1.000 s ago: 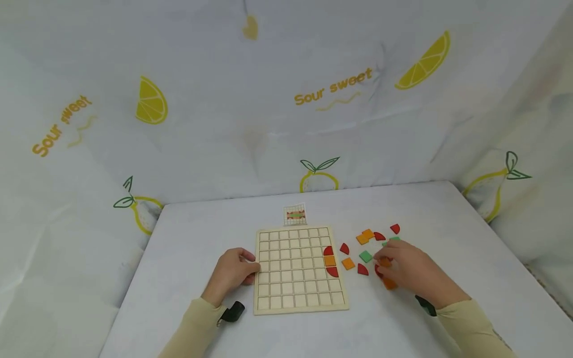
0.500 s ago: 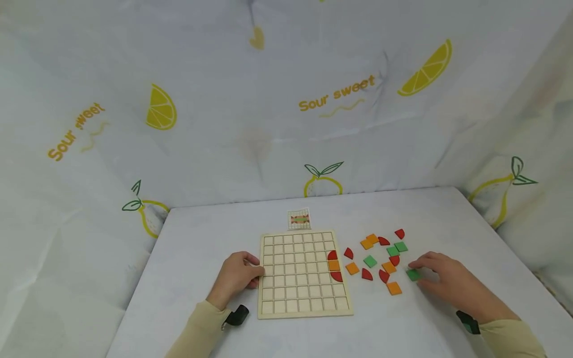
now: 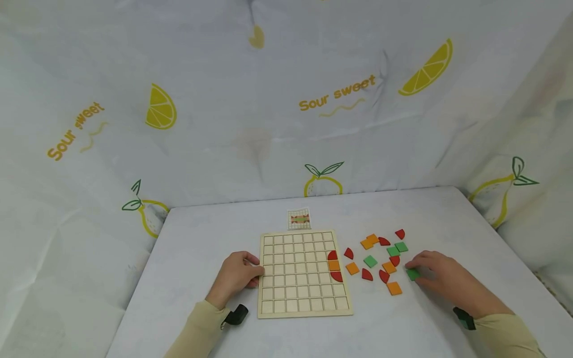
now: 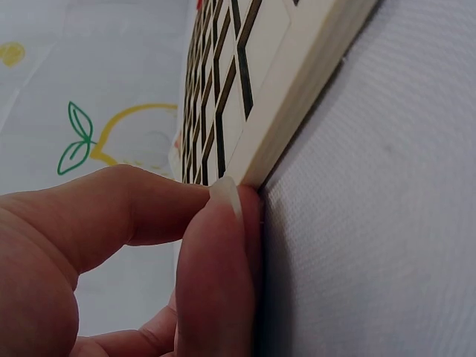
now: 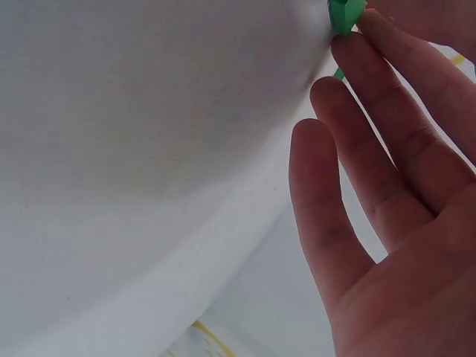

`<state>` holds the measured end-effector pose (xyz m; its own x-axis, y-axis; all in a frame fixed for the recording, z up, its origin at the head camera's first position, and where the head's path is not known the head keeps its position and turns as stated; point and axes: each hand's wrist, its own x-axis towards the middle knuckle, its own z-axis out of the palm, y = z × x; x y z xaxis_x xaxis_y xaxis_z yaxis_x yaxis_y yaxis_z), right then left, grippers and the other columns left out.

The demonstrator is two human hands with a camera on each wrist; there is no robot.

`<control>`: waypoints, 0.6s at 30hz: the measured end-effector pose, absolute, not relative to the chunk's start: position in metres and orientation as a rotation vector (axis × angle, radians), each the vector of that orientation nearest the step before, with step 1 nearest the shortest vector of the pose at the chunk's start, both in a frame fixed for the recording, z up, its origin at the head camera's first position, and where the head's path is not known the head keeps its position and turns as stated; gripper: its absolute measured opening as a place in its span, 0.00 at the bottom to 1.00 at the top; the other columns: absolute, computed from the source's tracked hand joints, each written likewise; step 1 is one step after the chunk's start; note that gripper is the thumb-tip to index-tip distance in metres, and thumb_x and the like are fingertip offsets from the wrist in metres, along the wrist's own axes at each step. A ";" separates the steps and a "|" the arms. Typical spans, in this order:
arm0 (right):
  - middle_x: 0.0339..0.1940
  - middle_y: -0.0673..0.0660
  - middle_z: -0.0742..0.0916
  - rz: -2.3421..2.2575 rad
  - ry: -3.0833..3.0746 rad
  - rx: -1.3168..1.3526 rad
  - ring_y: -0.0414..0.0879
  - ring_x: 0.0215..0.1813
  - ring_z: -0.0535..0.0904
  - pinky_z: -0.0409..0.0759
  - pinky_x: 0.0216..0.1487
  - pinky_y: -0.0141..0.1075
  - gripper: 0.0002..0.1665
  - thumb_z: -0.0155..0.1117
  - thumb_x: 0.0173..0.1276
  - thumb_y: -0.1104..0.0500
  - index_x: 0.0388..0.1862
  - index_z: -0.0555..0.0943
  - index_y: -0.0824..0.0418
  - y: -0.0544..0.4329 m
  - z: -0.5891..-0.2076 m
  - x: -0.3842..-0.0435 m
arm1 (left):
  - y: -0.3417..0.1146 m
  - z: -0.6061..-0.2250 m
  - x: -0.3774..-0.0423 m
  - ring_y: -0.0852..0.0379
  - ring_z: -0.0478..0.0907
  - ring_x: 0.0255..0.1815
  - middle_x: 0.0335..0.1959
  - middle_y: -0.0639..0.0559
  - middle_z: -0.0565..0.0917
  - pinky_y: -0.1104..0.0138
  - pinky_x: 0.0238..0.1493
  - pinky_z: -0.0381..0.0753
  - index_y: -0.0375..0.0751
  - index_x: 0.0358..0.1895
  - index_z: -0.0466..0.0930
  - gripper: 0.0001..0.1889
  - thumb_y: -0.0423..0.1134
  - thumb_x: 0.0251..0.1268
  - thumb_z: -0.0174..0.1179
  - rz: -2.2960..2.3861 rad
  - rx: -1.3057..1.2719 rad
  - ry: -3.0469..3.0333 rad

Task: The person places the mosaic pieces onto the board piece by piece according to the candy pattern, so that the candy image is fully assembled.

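Note:
A pale wooden grid board (image 3: 304,293) lies flat on the table, two red quarter-round tiles and an orange square (image 3: 334,265) set in its right column. My left hand (image 3: 236,277) holds the board's left edge; the left wrist view has thumb (image 4: 216,275) and index finger meeting at the board's rim (image 4: 297,111). Right of the loose tiles, my right hand (image 3: 447,281) pinches a green square tile (image 3: 413,274) low over the table. Up close in the right wrist view, the green tile (image 5: 345,15) sits at the fingertips, its far part cut off by the frame.
Loose tiles are scattered between board and right hand: orange squares (image 3: 394,288), red quarter-rounds (image 3: 367,274) and green squares (image 3: 370,261). A small pattern card (image 3: 299,219) lies just behind the board. A printed white cloth (image 3: 250,144) hangs behind the table.
My right hand has moved right from over the tiles, uncovering several, and now has the green square at its fingertips. The head view shifted slightly; my left hand stays at the board.

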<state>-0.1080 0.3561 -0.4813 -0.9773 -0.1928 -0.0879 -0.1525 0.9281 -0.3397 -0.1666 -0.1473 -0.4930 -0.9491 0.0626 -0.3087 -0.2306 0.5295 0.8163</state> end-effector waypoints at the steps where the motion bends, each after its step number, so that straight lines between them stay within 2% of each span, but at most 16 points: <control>1: 0.53 0.56 0.89 -0.505 2.962 -0.252 0.61 0.59 0.84 0.85 0.61 0.63 0.19 0.84 0.60 0.62 0.51 0.91 0.54 0.356 -0.481 -0.108 | -0.147 -0.493 -0.167 0.58 0.85 0.22 0.28 0.47 0.87 0.66 0.29 0.88 0.35 0.47 0.84 0.13 0.35 0.62 0.73 1.388 -0.140 2.470; 6: 0.51 0.55 0.89 -0.530 2.951 -0.227 0.60 0.57 0.84 0.86 0.60 0.63 0.17 0.83 0.61 0.61 0.49 0.91 0.54 0.359 -0.481 -0.110 | -0.148 -0.493 -0.167 0.58 0.85 0.22 0.28 0.47 0.87 0.66 0.29 0.89 0.35 0.47 0.84 0.13 0.35 0.62 0.72 1.403 -0.139 2.460; 13: 0.49 0.49 0.89 -0.583 2.945 -0.234 0.55 0.56 0.85 0.89 0.56 0.52 0.14 0.83 0.63 0.58 0.48 0.91 0.51 0.363 -0.482 -0.109 | -0.148 -0.494 -0.167 0.58 0.85 0.22 0.28 0.47 0.87 0.66 0.28 0.88 0.35 0.47 0.84 0.13 0.36 0.62 0.73 1.390 -0.147 2.470; 18: 0.50 0.53 0.89 -0.605 2.943 -0.197 0.59 0.57 0.84 0.87 0.60 0.62 0.16 0.82 0.64 0.58 0.50 0.91 0.53 0.347 -0.477 -0.115 | -0.147 -0.494 -0.167 0.57 0.85 0.22 0.28 0.47 0.87 0.66 0.28 0.87 0.36 0.46 0.84 0.12 0.36 0.63 0.72 1.381 -0.147 2.474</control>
